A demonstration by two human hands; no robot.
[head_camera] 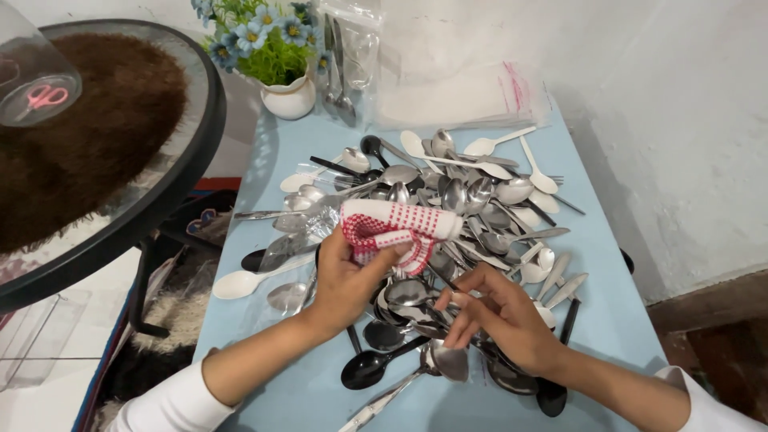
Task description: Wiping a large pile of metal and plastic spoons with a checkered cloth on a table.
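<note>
White plaster wall behind; light blue table (pixel 616 320) runs away from me, narrow, its far edge against the wall. To its left I note a round glass table (pixel 188 152) with a dark rim and something brown and furry showing through the glass.

Centre of the blue table: a large heap of spoons (pixel 472 208), mostly steel, with some white plastic and a few black ones mixed in. The heap spreads from the middle to the right edge and nearly to the near edge.

My left hand (pixel 344 280) is closed around a red-and-white checked cloth (pixel 392 232), bunched up, held just over the middle of the heap. My right hand (pixel 500 308) has its fingers curled down into the heap near the near-right part, pinching at a steel spoon (pixel 448 358); I cannot tell if the grip is complete.

Far left corner: a white pot of blue flowers (pixel 276 56). Beside it, spoons in a clear bag (pixel 348 56) stand upright. Far edge, right of these: a stack of clear plastic bags (pixel 472 92), lying flat.
</note>
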